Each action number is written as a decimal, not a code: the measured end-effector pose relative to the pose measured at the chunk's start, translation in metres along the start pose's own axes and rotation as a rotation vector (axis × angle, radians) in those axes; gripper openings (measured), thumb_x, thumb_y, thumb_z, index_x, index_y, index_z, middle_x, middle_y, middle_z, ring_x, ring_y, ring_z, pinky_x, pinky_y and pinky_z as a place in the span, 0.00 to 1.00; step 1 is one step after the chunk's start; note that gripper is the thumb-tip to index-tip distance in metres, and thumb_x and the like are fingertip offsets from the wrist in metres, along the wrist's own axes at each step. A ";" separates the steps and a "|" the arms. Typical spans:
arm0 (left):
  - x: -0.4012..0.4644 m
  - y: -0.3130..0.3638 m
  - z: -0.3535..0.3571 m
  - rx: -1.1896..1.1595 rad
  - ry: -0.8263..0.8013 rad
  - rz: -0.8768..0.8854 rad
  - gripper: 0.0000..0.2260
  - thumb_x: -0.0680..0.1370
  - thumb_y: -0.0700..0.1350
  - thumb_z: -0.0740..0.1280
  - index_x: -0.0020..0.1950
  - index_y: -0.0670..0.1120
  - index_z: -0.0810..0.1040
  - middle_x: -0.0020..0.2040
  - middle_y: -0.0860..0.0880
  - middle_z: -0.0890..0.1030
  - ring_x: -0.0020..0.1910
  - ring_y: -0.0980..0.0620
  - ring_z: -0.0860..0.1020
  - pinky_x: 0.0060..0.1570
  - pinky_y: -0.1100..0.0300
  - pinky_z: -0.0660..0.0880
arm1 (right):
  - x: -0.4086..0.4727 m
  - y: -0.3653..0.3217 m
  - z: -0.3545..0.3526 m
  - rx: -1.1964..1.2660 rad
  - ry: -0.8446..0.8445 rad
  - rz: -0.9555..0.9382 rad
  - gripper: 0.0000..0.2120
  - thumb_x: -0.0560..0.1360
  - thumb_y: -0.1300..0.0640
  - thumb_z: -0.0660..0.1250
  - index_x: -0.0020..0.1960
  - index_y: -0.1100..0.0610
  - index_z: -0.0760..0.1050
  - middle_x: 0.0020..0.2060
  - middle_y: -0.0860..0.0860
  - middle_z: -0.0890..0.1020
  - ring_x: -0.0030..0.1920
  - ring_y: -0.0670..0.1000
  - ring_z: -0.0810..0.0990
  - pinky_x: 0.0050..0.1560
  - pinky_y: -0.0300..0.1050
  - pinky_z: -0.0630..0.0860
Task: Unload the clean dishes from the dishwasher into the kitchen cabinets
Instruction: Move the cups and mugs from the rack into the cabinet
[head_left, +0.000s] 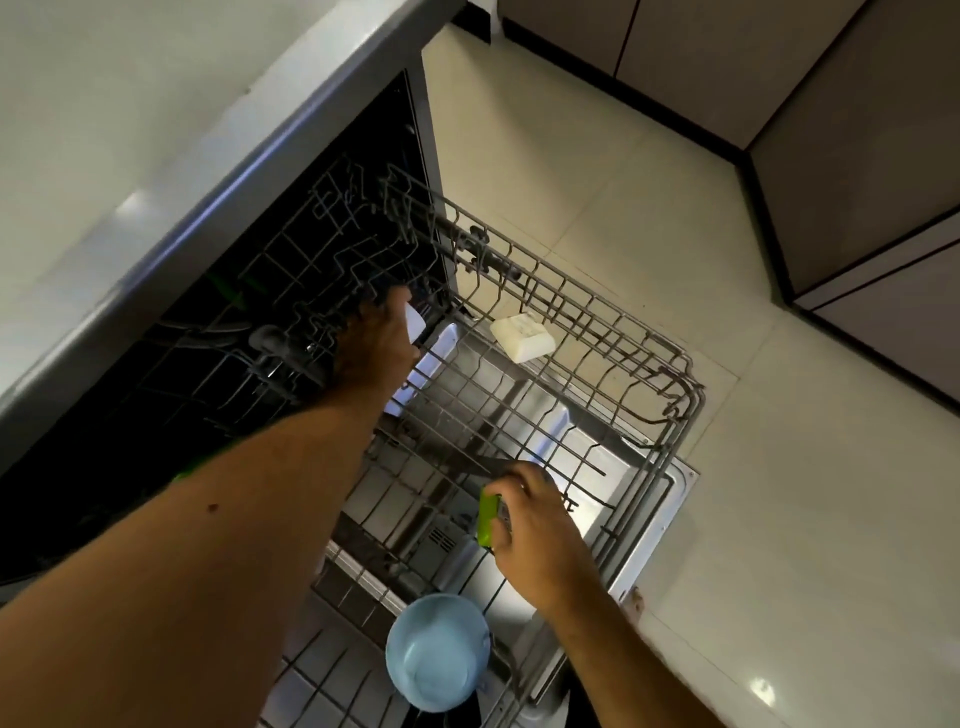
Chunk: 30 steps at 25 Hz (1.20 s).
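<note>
The dishwasher's upper wire rack (597, 312) is pulled out over the open door (670, 499). My left hand (374, 343) reaches into the rack near the machine's opening and grips a white object (415, 322), mostly hidden by my fingers. My right hand (535, 530) holds a knife with a green handle (487, 519); its dark blade (467, 465) points left over the rack. A light blue bowl (436, 649) sits in the lower rack (337, 670) close to me. A white rectangular dish (522, 336) rests on the upper rack's far side.
A grey countertop (130, 130) runs above the dishwasher on the left. Pale floor tiles (623, 156) spread to the right. Brown cabinet fronts (857, 156) with dark edges line the far right and top.
</note>
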<state>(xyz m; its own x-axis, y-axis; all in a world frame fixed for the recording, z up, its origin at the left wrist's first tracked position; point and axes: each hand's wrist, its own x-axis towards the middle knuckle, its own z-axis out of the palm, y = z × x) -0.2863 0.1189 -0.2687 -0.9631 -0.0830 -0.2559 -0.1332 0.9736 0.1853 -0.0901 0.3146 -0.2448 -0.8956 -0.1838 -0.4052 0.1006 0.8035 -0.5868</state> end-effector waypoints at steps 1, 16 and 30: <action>-0.006 0.001 -0.001 -0.042 0.044 -0.003 0.32 0.74 0.45 0.73 0.73 0.51 0.60 0.67 0.36 0.69 0.61 0.35 0.72 0.52 0.44 0.76 | 0.000 0.000 -0.001 0.000 -0.004 0.001 0.16 0.80 0.55 0.64 0.67 0.49 0.70 0.70 0.46 0.64 0.68 0.47 0.68 0.63 0.38 0.74; -0.263 -0.023 -0.034 -0.979 0.129 -0.500 0.28 0.63 0.40 0.78 0.58 0.52 0.70 0.50 0.50 0.79 0.47 0.51 0.81 0.48 0.51 0.80 | -0.041 -0.033 0.017 -0.125 0.071 -0.066 0.16 0.76 0.57 0.68 0.64 0.52 0.75 0.68 0.49 0.68 0.69 0.51 0.66 0.63 0.44 0.75; -0.330 -0.038 -0.021 -1.019 0.096 -0.475 0.31 0.63 0.41 0.81 0.57 0.55 0.66 0.50 0.58 0.77 0.47 0.63 0.78 0.40 0.71 0.73 | -0.096 -0.052 0.085 -0.585 -0.542 -0.095 0.46 0.73 0.55 0.72 0.77 0.39 0.45 0.78 0.55 0.42 0.71 0.67 0.60 0.67 0.60 0.69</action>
<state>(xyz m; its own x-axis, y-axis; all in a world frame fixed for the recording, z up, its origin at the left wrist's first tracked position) 0.0320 0.1053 -0.1714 -0.7722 -0.4579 -0.4406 -0.5770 0.2148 0.7880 0.0274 0.2428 -0.2351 -0.5383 -0.3955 -0.7442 -0.3435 0.9093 -0.2348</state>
